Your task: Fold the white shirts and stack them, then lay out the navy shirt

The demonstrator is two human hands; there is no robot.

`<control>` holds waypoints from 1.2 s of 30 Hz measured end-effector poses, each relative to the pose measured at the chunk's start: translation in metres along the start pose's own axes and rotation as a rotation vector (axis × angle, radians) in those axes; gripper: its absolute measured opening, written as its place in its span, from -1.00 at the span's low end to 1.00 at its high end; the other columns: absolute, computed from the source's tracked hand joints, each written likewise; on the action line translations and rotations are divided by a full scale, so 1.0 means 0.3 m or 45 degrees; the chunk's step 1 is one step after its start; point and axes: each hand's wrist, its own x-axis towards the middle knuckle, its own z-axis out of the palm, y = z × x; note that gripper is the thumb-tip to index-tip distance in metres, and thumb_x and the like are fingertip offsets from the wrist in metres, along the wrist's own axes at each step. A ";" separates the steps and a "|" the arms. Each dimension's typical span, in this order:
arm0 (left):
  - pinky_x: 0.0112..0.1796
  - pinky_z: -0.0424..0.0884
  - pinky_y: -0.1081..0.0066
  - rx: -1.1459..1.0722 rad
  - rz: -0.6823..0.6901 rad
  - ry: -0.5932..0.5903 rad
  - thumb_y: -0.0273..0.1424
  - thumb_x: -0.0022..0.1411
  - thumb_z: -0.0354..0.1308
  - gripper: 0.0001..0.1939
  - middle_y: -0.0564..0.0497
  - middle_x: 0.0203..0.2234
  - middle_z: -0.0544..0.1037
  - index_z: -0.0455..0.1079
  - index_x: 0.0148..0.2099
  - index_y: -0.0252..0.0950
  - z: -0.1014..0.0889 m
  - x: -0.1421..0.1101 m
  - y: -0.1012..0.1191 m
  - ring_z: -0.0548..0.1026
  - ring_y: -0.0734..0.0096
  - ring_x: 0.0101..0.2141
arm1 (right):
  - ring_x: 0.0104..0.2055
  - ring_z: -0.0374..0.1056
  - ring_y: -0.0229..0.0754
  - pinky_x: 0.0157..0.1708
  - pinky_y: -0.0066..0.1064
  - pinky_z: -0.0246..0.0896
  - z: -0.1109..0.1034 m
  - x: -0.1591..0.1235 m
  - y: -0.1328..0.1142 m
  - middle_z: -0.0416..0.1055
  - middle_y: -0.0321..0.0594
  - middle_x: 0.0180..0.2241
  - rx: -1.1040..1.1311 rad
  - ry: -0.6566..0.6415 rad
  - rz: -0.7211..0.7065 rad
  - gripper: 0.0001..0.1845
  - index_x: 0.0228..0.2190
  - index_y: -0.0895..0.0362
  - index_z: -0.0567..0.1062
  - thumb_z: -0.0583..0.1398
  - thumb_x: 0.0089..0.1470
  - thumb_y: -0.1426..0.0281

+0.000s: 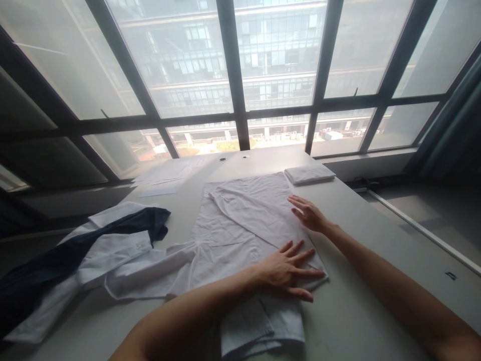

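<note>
A white shirt (pixel 240 210) lies spread on the white table, one side folded inward and a sleeve (pixel 150 273) stretched out to the left. Flat on the cloth near its lower right corner rests my left hand (pixel 287 271), fingers spread. My right hand (pixel 308 213) is at the shirt's right edge, fingers extended, holding nothing. Below my left forearm the collar end of the cloth (pixel 263 326) shows partly, the rest hidden by the arm.
A folded white cloth (pixel 308 174) sits at the table's far right. White and navy garments (pixel 112 245) are heaped on the left edge. Sheets of paper (pixel 161 175) lie at the back left. Windows (pixel 278 55) rise beyond the table (pixel 361 240); a small dark object (pixel 450 276) is at right.
</note>
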 end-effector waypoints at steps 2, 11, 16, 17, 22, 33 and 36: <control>0.31 -0.10 -0.17 0.016 -0.004 -0.017 0.07 0.35 0.12 -0.32 -0.05 0.47 -0.06 0.16 0.43 0.06 -0.001 0.003 0.002 -0.17 -0.28 0.41 | 0.46 -0.09 0.04 0.38 0.10 -0.17 0.022 0.002 -0.045 0.08 -0.05 0.40 -0.063 -0.185 -0.049 -0.40 0.36 0.08 0.20 -0.06 0.39 0.16; 0.33 -0.10 -0.14 0.016 -0.050 0.004 0.07 0.43 -0.01 -0.31 -0.04 0.44 0.05 0.08 0.47 -0.05 0.018 0.000 -0.006 -0.13 -0.17 0.42 | 0.49 -0.25 0.04 0.36 0.23 -0.32 0.019 0.002 -0.039 -0.12 -0.04 0.45 -0.204 -0.433 0.036 -0.36 0.40 0.04 0.08 -0.14 0.42 0.12; 0.32 -0.10 -0.18 0.058 -0.046 -0.009 0.10 0.42 -0.02 -0.30 -0.04 0.44 0.05 0.10 0.46 -0.05 0.025 0.000 -0.008 -0.11 -0.17 0.42 | 0.49 -0.25 0.12 0.33 0.33 -0.35 0.017 -0.004 -0.017 -0.09 -0.04 0.44 -0.281 -0.529 0.131 -0.35 0.39 0.04 0.12 -0.08 0.39 0.08; 0.32 -0.10 -0.18 0.061 -0.045 -0.010 0.10 0.42 -0.01 -0.30 -0.04 0.44 0.05 0.10 0.46 -0.05 0.024 0.001 -0.007 -0.10 -0.18 0.41 | 0.49 -0.24 0.12 0.34 0.33 -0.36 0.017 -0.004 -0.017 -0.08 -0.03 0.44 -0.296 -0.521 0.131 -0.34 0.39 0.04 0.12 -0.07 0.39 0.08; 0.32 -0.08 -0.16 0.079 -0.039 0.005 0.10 0.42 -0.02 -0.29 -0.05 0.45 0.04 0.09 0.47 -0.07 0.022 -0.002 -0.003 -0.10 -0.17 0.42 | 0.48 -0.19 0.09 0.36 0.31 -0.35 -0.006 -0.003 -0.054 -0.05 0.02 0.43 -0.335 -0.261 0.025 -0.37 0.40 0.10 0.09 -0.05 0.39 0.20; 0.34 -0.05 -0.04 0.159 0.041 0.170 0.08 0.39 0.04 -0.33 -0.07 0.39 0.19 0.23 0.41 -0.11 0.040 0.006 -0.006 -0.03 -0.12 0.40 | 0.48 -0.22 0.04 0.41 0.01 -0.20 0.076 -0.002 -0.123 -0.08 -0.03 0.44 -0.058 -0.556 -0.248 -0.35 0.37 0.10 0.18 0.03 0.37 0.13; 0.33 0.02 0.00 0.126 0.009 0.132 0.03 0.41 0.07 -0.36 -0.05 0.38 0.20 0.25 0.40 -0.11 0.027 0.011 0.000 0.00 -0.10 0.39 | 0.48 -0.21 0.02 0.42 -0.01 -0.21 0.077 -0.002 -0.118 -0.08 -0.07 0.44 -0.050 -0.556 -0.241 -0.36 0.37 0.09 0.18 0.03 0.37 0.13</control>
